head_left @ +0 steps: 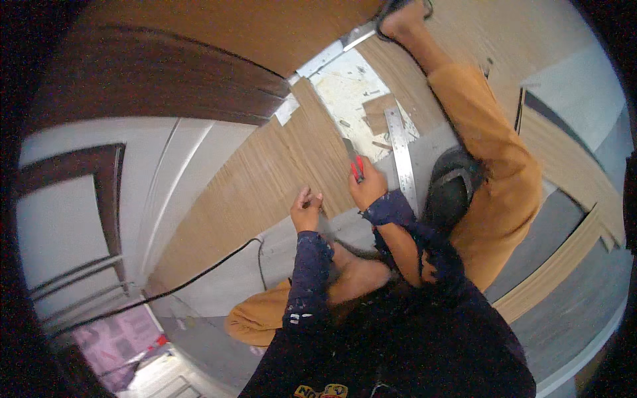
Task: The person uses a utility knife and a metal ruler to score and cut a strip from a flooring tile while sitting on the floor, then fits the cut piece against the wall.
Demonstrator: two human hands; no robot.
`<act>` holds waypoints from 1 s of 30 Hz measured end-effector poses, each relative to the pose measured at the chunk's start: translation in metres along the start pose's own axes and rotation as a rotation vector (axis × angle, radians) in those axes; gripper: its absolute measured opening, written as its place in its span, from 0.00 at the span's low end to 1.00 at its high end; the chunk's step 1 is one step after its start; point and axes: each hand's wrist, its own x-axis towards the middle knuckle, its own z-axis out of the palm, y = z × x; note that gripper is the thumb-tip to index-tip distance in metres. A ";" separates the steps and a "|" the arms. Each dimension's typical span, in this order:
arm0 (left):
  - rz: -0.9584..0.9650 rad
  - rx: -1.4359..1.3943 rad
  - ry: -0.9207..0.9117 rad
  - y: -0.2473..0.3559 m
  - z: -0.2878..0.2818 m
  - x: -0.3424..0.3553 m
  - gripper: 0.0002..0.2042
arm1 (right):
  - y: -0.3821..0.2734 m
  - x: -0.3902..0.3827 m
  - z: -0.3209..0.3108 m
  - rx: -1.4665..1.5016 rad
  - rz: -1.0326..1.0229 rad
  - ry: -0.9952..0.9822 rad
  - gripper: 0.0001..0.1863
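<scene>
A utility knife (359, 171) with a red and black handle is gripped in my right hand (368, 188), its blade pointing away from me over the edge of the wood-look floor planks (265, 162). My left hand (306, 210) hovers at the near edge of the planks, its fingers loosely bent and apart, with nothing visible in them. Just right of the knife lies a steel ruler (400, 156). Beyond it, a short plank offcut (379, 115) rests on a pale, glue-marked patch of bare floor (345, 83), among small scraps.
A brown door (192, 73) and its metal threshold strip (330, 58) border the planks at the far side. A black cable (206, 282) runs along the left. My bent leg (497, 152) and a black sandal (452, 189) are at right, near loose planks (551, 265).
</scene>
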 end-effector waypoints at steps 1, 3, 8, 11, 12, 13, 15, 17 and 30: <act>-0.002 -0.042 0.013 0.002 0.001 0.000 0.24 | 0.005 -0.001 0.004 0.065 -0.015 0.074 0.21; -0.020 -0.117 -0.066 0.010 0.008 0.005 0.24 | 0.023 0.002 0.005 0.062 -0.067 0.140 0.21; 0.125 0.230 -0.004 0.006 0.017 0.005 0.26 | 0.016 0.010 0.006 -0.009 -0.047 0.159 0.21; 0.168 0.373 0.025 0.024 0.011 -0.002 0.28 | 0.007 0.017 0.006 -0.091 -0.126 0.173 0.18; 0.158 0.392 0.013 0.023 0.006 -0.001 0.29 | 0.001 0.019 0.008 -0.102 -0.150 0.142 0.17; 0.150 0.388 0.021 0.019 0.002 0.000 0.29 | -0.004 0.019 0.009 -0.113 -0.173 0.112 0.16; 0.467 0.497 0.101 0.014 -0.004 0.002 0.33 | -0.008 0.021 0.011 -0.100 -0.172 0.082 0.15; 0.412 0.507 -0.010 0.038 0.000 -0.001 0.34 | 0.009 0.030 0.003 -0.106 -0.161 0.088 0.14; 0.792 0.510 0.117 0.043 0.053 0.094 0.26 | 0.000 0.036 -0.004 -0.255 -0.181 -0.054 0.18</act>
